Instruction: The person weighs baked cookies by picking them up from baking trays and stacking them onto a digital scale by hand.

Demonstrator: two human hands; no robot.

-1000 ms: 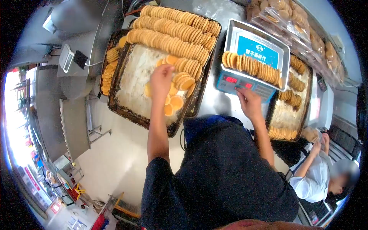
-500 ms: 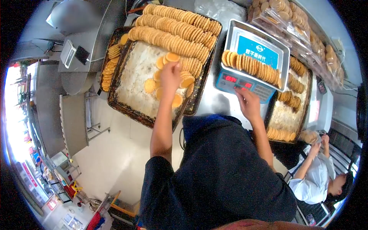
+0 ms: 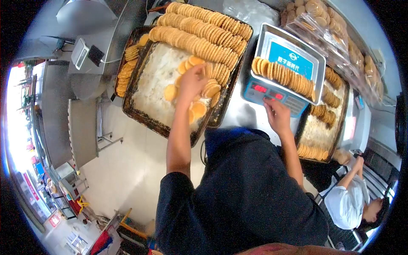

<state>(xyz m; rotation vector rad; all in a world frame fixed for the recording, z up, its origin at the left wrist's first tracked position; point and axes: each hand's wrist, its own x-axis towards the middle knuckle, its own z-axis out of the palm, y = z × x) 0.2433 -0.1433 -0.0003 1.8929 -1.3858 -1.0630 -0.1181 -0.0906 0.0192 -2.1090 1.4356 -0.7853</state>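
Note:
My left hand (image 3: 192, 87) is over a dark-rimmed baking tray (image 3: 144, 85), its fingers closed on a round golden cookie at the end of a short cookie row (image 3: 220, 73). Loose cookies lie flat around it, among them a single cookie (image 3: 170, 92) to its left and a few (image 3: 198, 110) below the wrist. My right hand (image 3: 278, 115) rests by the front edge of a blue digital scale (image 3: 255, 94), fingers curled together near its red display, with nothing visible in them. On the scale's metal pan (image 3: 318, 80) stands a row of cookies (image 3: 282, 75) on edge.
Long cookie rows (image 3: 195, 44) fill the tray's far side. Another tray (image 3: 310, 134) with cookie groups lies right of the scale. Bagged cookies (image 3: 316, 25) are stacked behind, beside a clear plastic bag (image 3: 250, 9). A person in a white shirt (image 3: 346, 206) is at the lower right.
My left hand has shifted toward the short cookie row, its fingers now against the row's end. My right hand stays by the scale. The view has tilted slightly; the other person's arms have moved.

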